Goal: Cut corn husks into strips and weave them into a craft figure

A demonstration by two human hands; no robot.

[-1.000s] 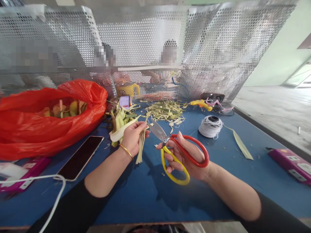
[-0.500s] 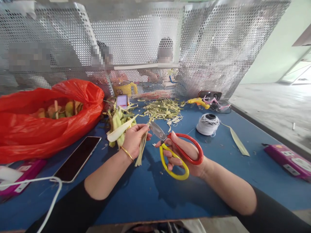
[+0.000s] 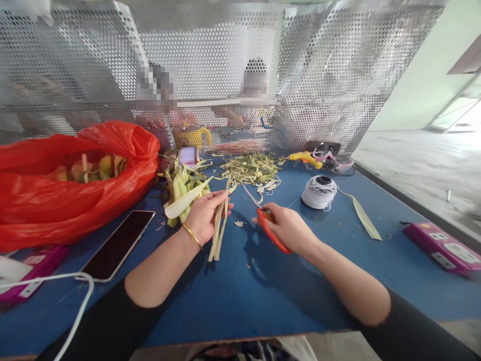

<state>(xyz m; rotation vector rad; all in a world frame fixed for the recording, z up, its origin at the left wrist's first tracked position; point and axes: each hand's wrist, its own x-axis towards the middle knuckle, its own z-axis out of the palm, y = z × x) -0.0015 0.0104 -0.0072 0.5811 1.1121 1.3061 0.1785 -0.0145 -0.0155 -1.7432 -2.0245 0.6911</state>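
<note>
My left hand (image 3: 205, 215) pinches a few pale corn husk strips (image 3: 218, 235) between thumb and fingers; their long ends hang down below it. My right hand (image 3: 291, 225) is closed round the scissors (image 3: 271, 233), which have red and yellow handles and now show edge-on. The blades point up and left, a little apart from the strips. Beside my left hand lies a bundle of pale green husks (image 3: 180, 188), with one broad husk piece (image 3: 188, 199) on top. Small trimmed scraps (image 3: 239, 222) lie on the blue table between my hands.
Shredded trimmings (image 3: 251, 169) lie ahead, before a perforated metal screen (image 3: 210, 55) with people behind it. A red plastic bag (image 3: 143, 155) and a phone (image 3: 116, 245) are left. White thread spool (image 3: 319, 193), yellow glue gun (image 3: 305, 159), glasses (image 3: 340, 164) and purple power strip (image 3: 445, 245) are right.
The scissors have drawn back from the husk strips and turned edge-on as my right hand rotated palm down. The hanging strips have spread apart slightly in my left hand.
</note>
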